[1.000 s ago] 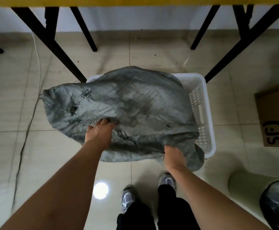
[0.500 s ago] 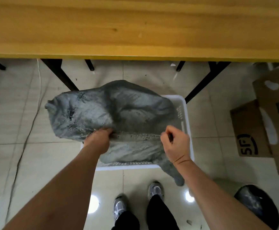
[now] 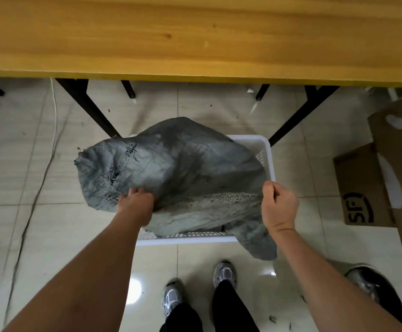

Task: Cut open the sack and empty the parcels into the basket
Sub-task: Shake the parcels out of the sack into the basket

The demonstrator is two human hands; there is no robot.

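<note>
At the far left a white cable (image 3: 55,121) trails across the tiled floor (image 3: 27,236). Our left hand (image 3: 136,203) has its grip closed on a fold of the grey sack (image 3: 176,164), which we hold over the white basket (image 3: 266,149); the sack hides most of the basket, so we cannot see any parcels. Our right hand (image 3: 279,204) pinches the sack's edge in a tight fist, a loose end hanging past the basket's near rim. Further right stand cardboard boxes (image 3: 367,188). The wooden table (image 3: 195,37) spans the top.
</note>
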